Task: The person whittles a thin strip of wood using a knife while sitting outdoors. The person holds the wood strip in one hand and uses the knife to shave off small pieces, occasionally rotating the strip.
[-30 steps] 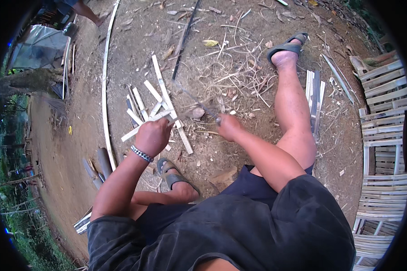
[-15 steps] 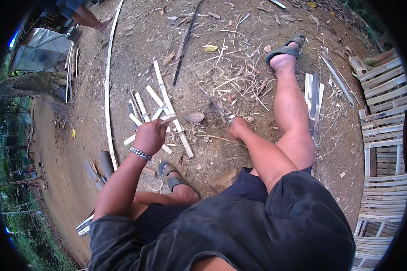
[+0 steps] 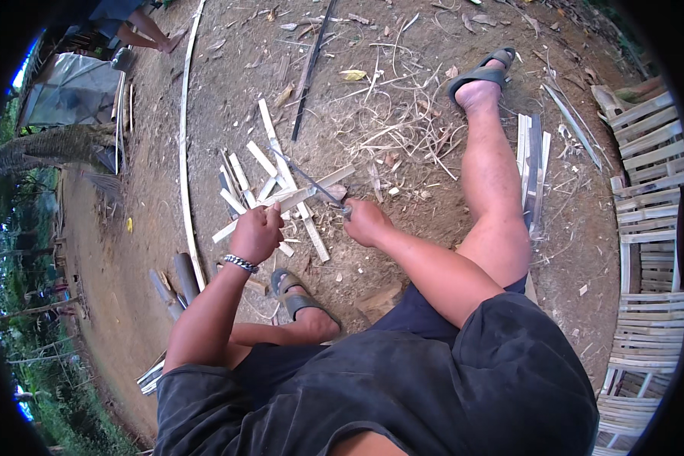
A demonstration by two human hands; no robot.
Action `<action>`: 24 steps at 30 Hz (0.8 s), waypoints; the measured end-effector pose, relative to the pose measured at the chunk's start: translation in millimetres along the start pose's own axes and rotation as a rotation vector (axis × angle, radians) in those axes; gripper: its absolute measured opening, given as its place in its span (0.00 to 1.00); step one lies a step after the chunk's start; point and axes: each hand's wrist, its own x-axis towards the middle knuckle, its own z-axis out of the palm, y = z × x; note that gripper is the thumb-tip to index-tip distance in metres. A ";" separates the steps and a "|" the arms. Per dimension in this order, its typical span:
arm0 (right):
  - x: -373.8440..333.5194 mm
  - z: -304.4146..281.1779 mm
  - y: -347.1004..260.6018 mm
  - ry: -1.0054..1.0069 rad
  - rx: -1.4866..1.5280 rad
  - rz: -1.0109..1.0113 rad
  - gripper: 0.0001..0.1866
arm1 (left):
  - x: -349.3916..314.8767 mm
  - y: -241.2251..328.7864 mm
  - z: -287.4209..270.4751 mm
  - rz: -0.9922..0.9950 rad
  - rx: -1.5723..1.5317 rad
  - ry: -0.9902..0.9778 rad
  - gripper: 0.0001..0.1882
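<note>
My left hand [image 3: 257, 234], with a bracelet at its wrist, is closed round one end of a pale bamboo strip [image 3: 336, 176]. The strip points up and to the right, its face turned toward me. In my right hand [image 3: 367, 223] is the handle of a knife [image 3: 300, 172]. Its thin dark blade slants up and left and crosses the strip a little beyond my left fingers; the frame does not show clearly how deep the edge sits. Below the hands lie several cut bamboo pieces [image 3: 260, 159] in a loose heap.
Curly shavings [image 3: 403, 133] litter the dirt ahead. Split bamboo lengths [image 3: 534, 163] lie beside my right leg, and a long pole [image 3: 184, 144] runs along the left. A slatted bamboo rack [image 3: 650, 205] stands at the right. Another person's legs [image 3: 150, 32] show at the far left.
My right hand has moved left and toward my left hand, bringing the knife blade back along the strip. The strip now shows its broad face, and the left hand has barely shifted.
</note>
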 end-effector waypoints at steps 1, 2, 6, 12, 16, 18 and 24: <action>3.1 -0.6 1.8 -0.011 -0.023 0.008 0.27 | -2.9 4.0 -0.1 -0.006 -0.018 0.007 0.27; 7.8 -2.7 2.5 -0.021 -0.047 0.016 0.27 | 1.5 -0.7 0.6 0.004 -0.040 0.006 0.26; 10.1 2.2 -5.2 0.005 -0.132 0.024 0.26 | 10.5 -19.2 -3.2 -0.059 -0.046 0.023 0.27; 25.7 -4.6 34.4 0.028 -0.161 0.135 0.22 | 6.3 2.3 10.8 0.012 -0.139 0.071 0.28; 10.7 -11.5 2.6 -0.025 -0.085 0.126 0.22 | 14.6 3.1 4.1 0.049 -0.110 0.098 0.28; 16.9 -10.1 18.1 -0.025 -0.019 0.119 0.21 | 17.1 6.2 4.2 0.026 -0.125 0.097 0.28; 15.3 -17.1 16.9 -0.010 -0.139 0.114 0.18 | 18.6 0.5 0.8 0.012 -0.124 0.096 0.27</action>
